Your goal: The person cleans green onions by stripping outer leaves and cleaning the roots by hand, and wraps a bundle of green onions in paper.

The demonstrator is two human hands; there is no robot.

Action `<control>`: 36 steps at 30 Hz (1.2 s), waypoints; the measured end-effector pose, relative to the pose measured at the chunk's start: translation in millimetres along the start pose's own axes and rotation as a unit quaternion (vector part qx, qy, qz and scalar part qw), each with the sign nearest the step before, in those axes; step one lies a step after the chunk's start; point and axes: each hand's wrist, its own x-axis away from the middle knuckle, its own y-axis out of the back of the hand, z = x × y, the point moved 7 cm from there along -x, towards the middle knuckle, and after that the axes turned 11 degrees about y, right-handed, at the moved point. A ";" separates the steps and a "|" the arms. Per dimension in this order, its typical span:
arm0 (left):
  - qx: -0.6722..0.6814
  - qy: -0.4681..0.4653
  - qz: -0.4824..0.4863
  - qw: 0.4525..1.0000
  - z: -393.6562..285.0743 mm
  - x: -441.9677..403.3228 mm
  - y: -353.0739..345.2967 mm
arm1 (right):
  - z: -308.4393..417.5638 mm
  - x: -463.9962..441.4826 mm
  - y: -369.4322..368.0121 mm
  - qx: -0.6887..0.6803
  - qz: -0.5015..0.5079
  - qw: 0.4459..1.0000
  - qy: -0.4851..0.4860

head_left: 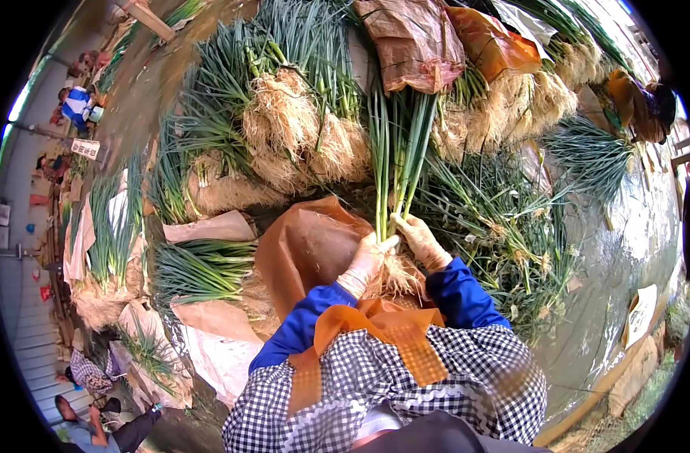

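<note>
Both my hands, in pale gloves, are at the base of a few long green onion stalks (395, 162) in the middle of the view. My left hand (366, 264) is wrapped round the white stems just above the roots. On the right, my right hand (420, 240) pinches the stems slightly higher up. Pale stringy roots (398, 276) hang below my hands, over my lap. The leaves stretch away from me, and their far ends pass under a brown sack (411, 45). An orange-brown apron (307, 249) covers my knee.
Root-on onion bundles (284, 113) are heaped ahead and left. Loose leaves and trimmings (503, 234) lie at the right. Another bundle (209, 269) rests beside my left knee. More bundles (511, 109) lie under sacks at the upper right. People (88, 426) sit at the far left.
</note>
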 end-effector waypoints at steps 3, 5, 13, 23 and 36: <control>-0.053 -0.072 -0.006 0.996 -54.2 47.6 8.0 | 7.8 -13.8 46.9 -0.048 -0.187 0.978 0.076; 0.157 -0.046 0.115 0.980 -105.1 103.1 -3.8 | 26.4 -9.5 88.7 -0.120 -0.197 0.965 0.123; 0.181 0.041 0.134 0.973 -0.8 24.6 5.8 | 30.6 -28.6 -18.6 0.491 0.022 0.831 0.260; 0.169 -0.129 0.557 0.803 -199.7 171.2 -37.9 | 21.6 -128.6 49.8 0.319 -0.057 0.938 0.123; 0.096 -0.013 0.021 0.995 3.4 2.4 -14.9 | 29.5 -40.8 41.3 0.334 -0.110 0.918 0.185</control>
